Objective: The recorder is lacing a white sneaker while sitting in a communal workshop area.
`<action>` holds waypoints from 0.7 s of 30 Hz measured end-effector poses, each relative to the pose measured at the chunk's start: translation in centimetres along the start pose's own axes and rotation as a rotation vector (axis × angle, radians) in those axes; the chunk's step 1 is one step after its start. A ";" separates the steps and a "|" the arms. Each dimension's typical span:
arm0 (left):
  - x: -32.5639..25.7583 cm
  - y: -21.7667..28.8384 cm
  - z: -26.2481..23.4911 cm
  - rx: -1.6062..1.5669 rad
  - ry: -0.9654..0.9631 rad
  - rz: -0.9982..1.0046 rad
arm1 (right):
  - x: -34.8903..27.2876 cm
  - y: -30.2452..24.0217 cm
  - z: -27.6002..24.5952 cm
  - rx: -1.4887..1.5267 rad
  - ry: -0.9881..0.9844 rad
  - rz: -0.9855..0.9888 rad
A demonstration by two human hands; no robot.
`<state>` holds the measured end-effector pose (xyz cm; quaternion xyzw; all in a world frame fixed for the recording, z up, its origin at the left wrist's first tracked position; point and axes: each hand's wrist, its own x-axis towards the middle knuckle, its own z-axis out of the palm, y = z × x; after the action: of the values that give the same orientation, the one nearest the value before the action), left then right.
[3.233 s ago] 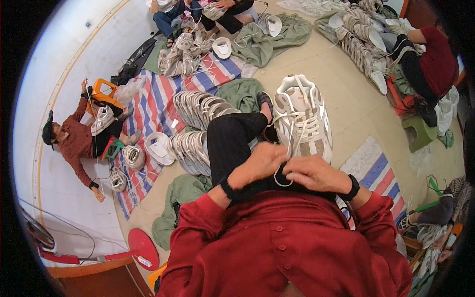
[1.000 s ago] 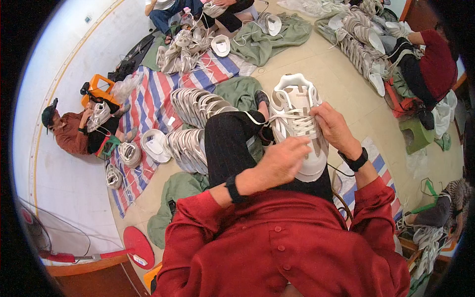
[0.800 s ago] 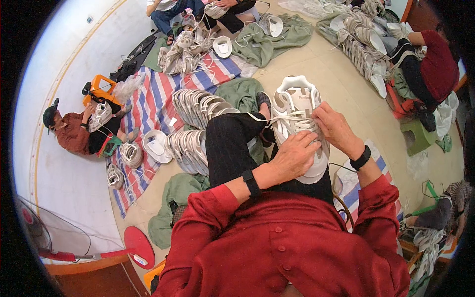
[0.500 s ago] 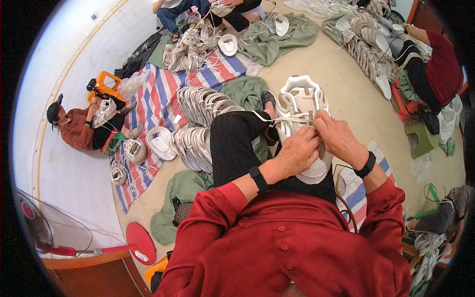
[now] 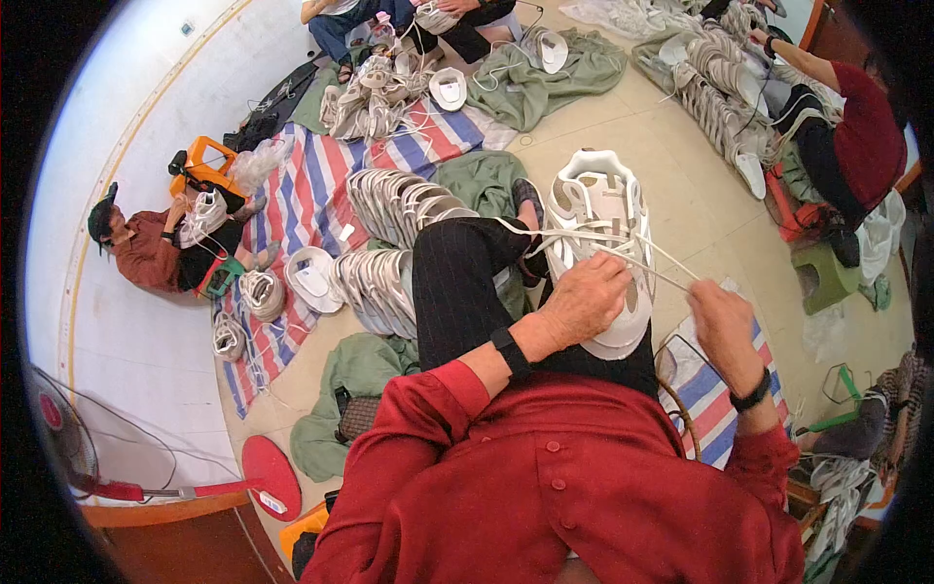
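A white and beige shoe upper point(image 5: 605, 195) lies across my lap, its toe toward me and its collar away. My left hand point(image 5: 590, 300) rests on its front part, fingers pinched together on the lace near the lower eyelets. Off to the right of the upper, my right hand point(image 5: 722, 321) is closed on the lace point(image 5: 669, 265), whose strands stretch from the eyelets to the fingers. More lace crosses the throat of the upper and trails left past my knee. Exactly where the left fingertips grip is partly hidden.
Nested rows of shoe uppers point(image 5: 375, 287) stand left of my leg on a striped sheet point(image 5: 302, 195). Other people sit working at left, top and right. A green cloth point(image 5: 355, 375) and a red round stool seat point(image 5: 274, 477) are at lower left, a green stool point(image 5: 825, 273) at right.
My right hand has moved away from the upper, to the right and toward me, drawing the lace out. My left hand stays at nearly the same place on the shoe.
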<state>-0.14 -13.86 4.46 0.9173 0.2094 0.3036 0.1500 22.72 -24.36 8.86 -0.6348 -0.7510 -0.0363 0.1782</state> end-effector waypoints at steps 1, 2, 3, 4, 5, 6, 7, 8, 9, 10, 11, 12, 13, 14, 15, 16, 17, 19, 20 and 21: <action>0.0 0.0 0.1 -0.004 0.005 0.001 | -1.7 0.7 -0.8 0.018 0.034 0.068; -0.3 -0.2 -0.1 0.013 -0.007 -0.015 | -2.8 0.9 -1.6 0.075 0.055 0.139; -0.5 -0.1 -0.2 0.023 -0.020 -0.022 | -4.5 2.0 -1.9 0.158 0.061 0.275; -0.4 0.0 -0.2 0.017 -0.014 -0.018 | -6.4 3.7 -2.2 0.149 0.063 0.276; -0.1 0.2 -0.1 0.007 -0.018 -0.011 | -8.5 5.6 -2.3 0.098 0.017 0.380; 0.1 0.3 0.0 -0.002 -0.024 -0.003 | -9.7 6.8 -2.3 0.049 -0.027 0.485; 0.1 0.2 0.1 0.001 -0.022 0.002 | -9.9 7.4 -2.3 0.047 -0.020 0.486; -0.1 0.2 0.1 -0.002 -0.013 -0.003 | -10.0 7.9 -2.3 0.326 -0.078 0.608; -0.2 0.1 0.1 -0.003 -0.005 -0.010 | -10.0 8.3 -1.9 0.609 -0.138 0.720; -0.2 0.3 0.0 0.000 -0.007 -0.004 | -10.0 8.4 -0.7 0.611 -0.131 0.722; 0.0 0.5 -0.2 -0.004 -0.011 -0.007 | -9.7 8.5 1.0 0.623 -0.001 0.644; 0.2 0.7 -0.2 -0.008 -0.017 -0.011 | -9.3 8.6 2.4 0.632 0.127 0.565; 0.3 0.8 0.0 -0.006 -0.016 -0.011 | -8.0 8.0 3.4 0.485 0.245 0.377; 0.0 0.6 0.0 0.005 -0.003 -0.017 | -5.4 5.4 2.3 0.585 0.178 0.497; -0.2 0.5 0.0 0.008 0.008 -0.015 | -3.0 2.9 0.8 0.678 0.111 0.625; -0.1 0.6 -0.1 0.008 0.002 -0.009 | -1.6 2.4 1.0 0.671 0.083 0.581; -0.1 0.8 -0.1 0.024 0.002 -0.013 | -0.2 2.2 1.2 0.662 0.052 0.541; -0.1 0.9 0.0 0.040 -0.002 -0.020 | 3.0 1.1 3.0 0.529 0.146 0.333; -0.2 0.8 0.0 0.038 0.001 -0.037 | 4.6 0.2 3.5 0.551 0.160 0.289; -0.3 0.7 0.0 0.036 0.005 -0.053 | 5.8 -0.5 3.9 0.571 0.174 0.245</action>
<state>-0.11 -14.64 4.57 0.9133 0.2393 0.2981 0.1408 20.62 -17.89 7.10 -0.6393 -0.6308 0.1433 0.4157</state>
